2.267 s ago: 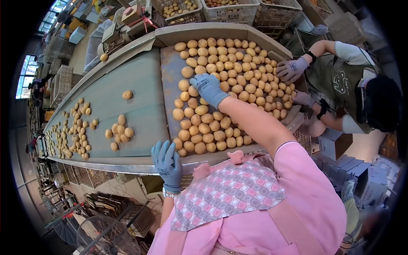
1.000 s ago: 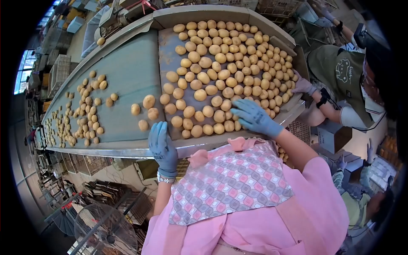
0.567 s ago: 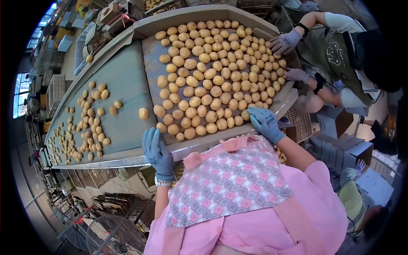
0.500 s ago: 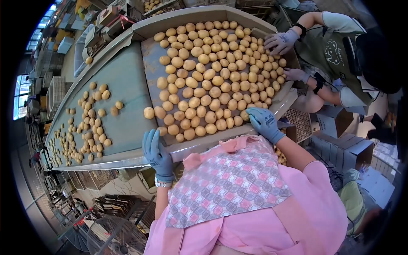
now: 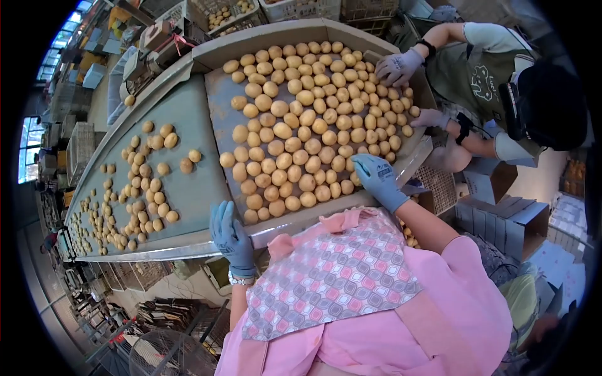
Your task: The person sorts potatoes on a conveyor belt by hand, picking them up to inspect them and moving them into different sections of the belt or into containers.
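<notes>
Many round, yellow-brown, potato-like fruits [image 5: 304,135] lie spread over a grey tray [image 5: 219,94] in front of me. My left hand [image 5: 232,239], in a blue glove, rests at the tray's near metal edge with its fingers stretched out, beside the green belt, and holds nothing. My right hand [image 5: 380,180], also gloved in blue, reaches over the near rim. Its fingers lie out over the nearest fruits with the back of the hand up, and I see nothing gripped in them; its palm is hidden.
A green conveyor belt [image 5: 188,210] bearing more fruits joins the tray on the left. Across the right end, a co-worker's gloved hands [image 5: 400,67] touch the fruits. Cardboard boxes [image 5: 501,219] stand at right, a fan [image 5: 169,354] at lower left, and crates [image 5: 301,9] at the back.
My right hand has moved left and farther in over the fruits. Fruits on the green belt have shifted right, towards the tray. My left hand has stayed nearly in place.
</notes>
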The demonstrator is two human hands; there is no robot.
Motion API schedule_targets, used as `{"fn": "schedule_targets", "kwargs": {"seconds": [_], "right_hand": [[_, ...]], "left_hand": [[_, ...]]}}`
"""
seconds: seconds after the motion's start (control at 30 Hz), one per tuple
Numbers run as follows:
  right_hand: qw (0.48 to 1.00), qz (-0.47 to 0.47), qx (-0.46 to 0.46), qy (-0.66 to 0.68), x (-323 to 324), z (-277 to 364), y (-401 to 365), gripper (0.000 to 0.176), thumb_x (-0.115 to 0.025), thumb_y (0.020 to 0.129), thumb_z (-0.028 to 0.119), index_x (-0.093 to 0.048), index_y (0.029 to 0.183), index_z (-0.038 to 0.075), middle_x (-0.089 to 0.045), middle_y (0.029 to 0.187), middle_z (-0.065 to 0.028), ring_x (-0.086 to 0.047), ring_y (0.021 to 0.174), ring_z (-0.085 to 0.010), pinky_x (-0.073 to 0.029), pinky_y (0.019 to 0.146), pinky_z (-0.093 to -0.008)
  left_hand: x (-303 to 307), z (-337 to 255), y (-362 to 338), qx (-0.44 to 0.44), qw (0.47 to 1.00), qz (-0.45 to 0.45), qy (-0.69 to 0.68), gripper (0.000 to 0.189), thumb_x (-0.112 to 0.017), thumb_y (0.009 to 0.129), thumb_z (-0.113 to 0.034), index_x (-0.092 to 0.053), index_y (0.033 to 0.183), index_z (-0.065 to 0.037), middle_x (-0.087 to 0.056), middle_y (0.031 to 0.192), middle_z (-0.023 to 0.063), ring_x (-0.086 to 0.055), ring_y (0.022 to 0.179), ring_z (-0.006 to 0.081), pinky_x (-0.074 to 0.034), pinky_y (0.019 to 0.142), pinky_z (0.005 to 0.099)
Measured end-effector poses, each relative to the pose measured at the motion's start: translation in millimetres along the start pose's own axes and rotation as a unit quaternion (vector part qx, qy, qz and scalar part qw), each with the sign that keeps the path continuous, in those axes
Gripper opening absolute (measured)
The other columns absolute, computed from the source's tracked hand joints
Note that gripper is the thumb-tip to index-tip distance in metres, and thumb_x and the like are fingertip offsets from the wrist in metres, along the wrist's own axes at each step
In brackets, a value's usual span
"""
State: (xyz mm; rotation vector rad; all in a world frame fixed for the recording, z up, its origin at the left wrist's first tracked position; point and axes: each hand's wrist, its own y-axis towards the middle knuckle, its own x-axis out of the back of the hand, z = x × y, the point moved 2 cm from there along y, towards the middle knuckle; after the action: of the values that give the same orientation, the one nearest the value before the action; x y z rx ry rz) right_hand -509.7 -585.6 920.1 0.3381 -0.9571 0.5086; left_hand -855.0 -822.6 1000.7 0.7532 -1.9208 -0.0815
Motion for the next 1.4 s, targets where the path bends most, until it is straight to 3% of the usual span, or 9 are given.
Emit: {"fn": "schedule_targets", "kwargs": {"seconds": [0.17, 0.33, 0.57, 0.73, 1.07, 1.13, 1.27, 1.33, 1.4], "right_hand": [[0.967, -0.236, 0.047, -0.087, -30.2, 17.3, 135.9, 0.04, -0.063, 0.1, 0.021, -0.069, 0.137, 0.008, -0.071, 0.118, -0.0203, -0.068, 0.103, -0.0398, -0.056, 0.094, -0.0492], [0.966, 0.128, -0.104, -0.198, -73.0, 3.2, 217.0, 0.027, -0.054, 0.099, 0.014, -0.067, 0.122, 0.007, -0.066, 0.13, -0.022, -0.068, 0.116, -0.0409, -0.057, 0.093, -0.0553], [0.995, 0.037, -0.089, 0.003, 4.6, 17.8, 183.4, 0.036, -0.065, 0.097, 0.021, -0.07, 0.132, 0.013, -0.064, 0.133, -0.0171, -0.069, 0.113, -0.0303, -0.056, 0.096, -0.0493], [0.903, 0.299, 0.003, 0.308, -22.0, 40.0, 150.1, 0.042, -0.075, 0.099, 0.033, -0.07, 0.133, 0.01, -0.072, 0.113, -0.0077, -0.069, 0.095, -0.0169, -0.057, 0.084, -0.0341], [0.943, 0.182, 0.126, 0.248, 39.3, 156.0, 174.0, 0.061, -0.071, 0.099, 0.02, -0.053, 0.154, 0.004, -0.066, 0.14, -0.0167, -0.067, 0.122, -0.0297, -0.056, 0.103, -0.0387], [0.908, 0.189, 0.313, 0.206, 60.2, 210.3, 123.1, 0.037, -0.066, 0.096, 0.002, -0.062, 0.132, 0.008, -0.069, 0.11, -0.0132, -0.071, 0.092, -0.0269, -0.059, 0.08, -0.0402], [0.737, 0.17, 0.654, 0.016, -69.4, 181.0, 52.8, 0.063, -0.051, 0.109, 0.041, -0.044, 0.167, 0.018, -0.031, 0.179, -0.0039, -0.024, 0.167, -0.027, -0.008, 0.132, -0.0713], [0.792, 0.247, 0.559, -0.008, -68.5, 212.6, 69.7, 0.067, -0.054, 0.108, 0.047, -0.043, 0.167, 0.018, -0.033, 0.178, -0.0061, -0.023, 0.167, -0.0301, -0.01, 0.133, -0.067], [0.846, 0.035, 0.532, 0.012, -86.3, 232.2, 91.2, 0.075, -0.062, 0.1, 0.056, -0.051, 0.16, 0.013, -0.046, 0.167, -0.0137, -0.034, 0.159, -0.0394, -0.021, 0.13, -0.0648]], "left_hand": [[7.2, 3.4, -6.5, -0.004, 1.0, -0.021, -0.004, 0.034, -0.058, 0.102, -0.002, -0.074, 0.132, -0.002, -0.071, 0.137, 0.0198, -0.063, 0.132, 0.0419, -0.047, 0.115, 0.052], [14.1, 5.5, -10.9, -0.041, 0.999, -0.034, 0.0, 0.035, -0.06, 0.097, -0.001, -0.073, 0.13, -0.001, -0.073, 0.133, 0.021, -0.064, 0.13, 0.0431, -0.048, 0.115, 0.0537], [31.0, -1.1, -7.2, -0.033, 0.996, -0.076, -0.014, 0.034, -0.059, 0.097, 0.002, -0.074, 0.128, 0.001, -0.074, 0.129, 0.0206, -0.066, 0.125, 0.0445, -0.051, 0.112, 0.054], [56.1, -18.5, -0.1, -0.033, 0.996, -0.073, -0.038, 0.033, -0.06, 0.097, 0.002, -0.074, 0.127, 0.001, -0.075, 0.127, 0.0204, -0.066, 0.125, 0.0437, -0.051, 0.112, 0.0537], [90.5, -24.9, 8.6, -0.062, 0.994, -0.081, -0.047, 0.033, -0.061, 0.097, 0.003, -0.074, 0.127, 0.001, -0.075, 0.126, 0.0198, -0.068, 0.121, 0.0431, -0.052, 0.11, 0.0531], [85.5, -10.5, 3.1, -0.06, 0.993, -0.095, -0.022, 0.034, -0.061, 0.098, 0.002, -0.073, 0.129, 0.001, -0.075, 0.126, 0.0194, -0.068, 0.122, 0.0435, -0.052, 0.11, 0.0536], [80.7, 8.6, -11.0, -0.03, 0.997, -0.075, -0.013, 0.033, -0.059, 0.101, -0.004, -0.072, 0.132, -0.001, -0.073, 0.131, 0.0191, -0.063, 0.129, 0.0434, -0.048, 0.114, 0.0544], [81.4, 14.0, -16.4, -0.01, 0.998, -0.058, -0.001, 0.036, -0.055, 0.105, -0.01, -0.069, 0.137, -0.001, -0.07, 0.137, 0.0195, -0.06, 0.134, 0.0437, -0.044, 0.116, 0.055], [84.8, 19.2, -17.4, 0.016, 1.0, -0.02, 0.008, 0.039, -0.051, 0.106, -0.011, -0.065, 0.14, 0.001, -0.067, 0.142, 0.0201, -0.056, 0.139, 0.0442, -0.041, 0.118, 0.056]]}}
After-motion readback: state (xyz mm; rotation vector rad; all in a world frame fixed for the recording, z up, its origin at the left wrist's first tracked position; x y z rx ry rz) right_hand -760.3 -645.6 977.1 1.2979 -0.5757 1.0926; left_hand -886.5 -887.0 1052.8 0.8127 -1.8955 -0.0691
